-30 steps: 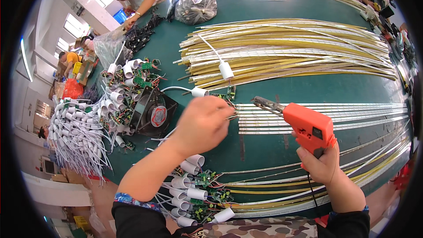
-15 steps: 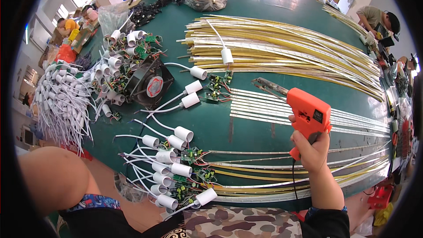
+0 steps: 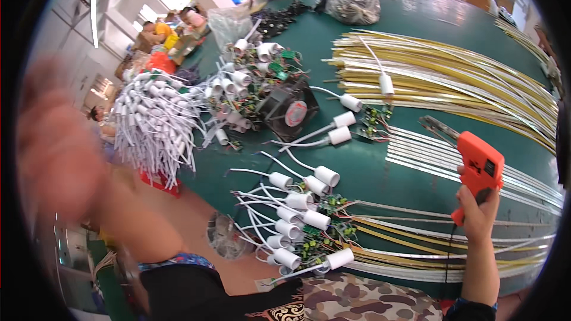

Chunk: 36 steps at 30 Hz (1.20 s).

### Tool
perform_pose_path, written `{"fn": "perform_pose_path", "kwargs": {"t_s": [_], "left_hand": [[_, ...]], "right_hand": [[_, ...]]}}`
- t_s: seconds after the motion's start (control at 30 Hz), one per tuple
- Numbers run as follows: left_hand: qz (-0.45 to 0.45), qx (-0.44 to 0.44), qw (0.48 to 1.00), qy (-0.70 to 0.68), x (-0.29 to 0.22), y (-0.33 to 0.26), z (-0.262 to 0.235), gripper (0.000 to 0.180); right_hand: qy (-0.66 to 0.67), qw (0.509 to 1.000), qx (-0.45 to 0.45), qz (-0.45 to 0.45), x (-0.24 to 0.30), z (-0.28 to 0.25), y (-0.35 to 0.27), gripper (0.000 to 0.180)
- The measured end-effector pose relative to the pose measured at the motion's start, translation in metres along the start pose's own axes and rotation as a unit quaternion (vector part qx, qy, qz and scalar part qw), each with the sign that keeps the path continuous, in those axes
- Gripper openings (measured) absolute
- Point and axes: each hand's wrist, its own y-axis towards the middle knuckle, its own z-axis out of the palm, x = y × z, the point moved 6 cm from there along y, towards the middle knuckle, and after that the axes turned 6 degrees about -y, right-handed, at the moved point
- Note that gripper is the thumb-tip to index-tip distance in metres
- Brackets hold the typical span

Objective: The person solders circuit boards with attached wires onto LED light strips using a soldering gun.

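Observation:
My right hand (image 3: pixel 477 212) grips the handle of an orange gun-shaped tool (image 3: pixel 479 165), its metal tip pointing up and left over the green table (image 3: pixel 410 27). My left hand (image 3: pixel 56 142) is raised at the far left, off the table and blurred; I cannot tell what it holds, if anything. White lamp sockets on white wires with small green circuit boards (image 3: pixel 300 226) lie near the table's front edge. More sockets (image 3: pixel 340 128) lie further back, beside a small board (image 3: pixel 373 122).
Long bundles of yellow and white strips (image 3: pixel 452 83) cross the table's right half. A black fan (image 3: pixel 289 109), a heap of sockets and boards (image 3: pixel 250 77) and a hanging bunch of white wires (image 3: pixel 156 122) sit left. A clear bag (image 3: pixel 355 3) and other people are at the back.
My left hand has lifted off the table and swung out to the far left. The view has turned left. My right hand still holds the orange tool.

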Motion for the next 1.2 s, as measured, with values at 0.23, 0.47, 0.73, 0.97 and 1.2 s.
{"fn": "perform_pose_path", "kwargs": {"t_s": [0.23, 0.47, 0.73, 0.97, 1.2], "left_hand": [[-0.321, 0.216, 0.869, 0.310, 0.143, -0.285, -0.019, 0.038], [-0.270, 0.347, 0.838, 0.322, 0.173, -0.298, 0.027, 0.040], [-0.384, 0.344, 0.812, 0.274, 0.146, -0.266, 0.010, 0.023], [-0.443, 0.095, 0.861, -0.233, 0.083, -0.164, 0.080, 0.022], [-0.559, -0.020, 0.522, -0.644, 0.081, -0.123, 0.248, 0.017]], "right_hand": [[-0.011, 0.999, 0.024, 0.033, -0.002, 0.014, 0.000, 0.055], [-0.026, 0.999, 0.012, 0.017, -0.001, 0.014, -0.002, 0.054], [0.000, 0.998, 0.065, 0.001, 0.008, 0.019, 0.003, 0.057], [0.170, 0.979, 0.099, 0.047, 0.024, 0.021, 0.005, 0.030], [0.039, 0.991, 0.124, -0.034, 0.058, 0.050, -0.003, 0.069]]}}
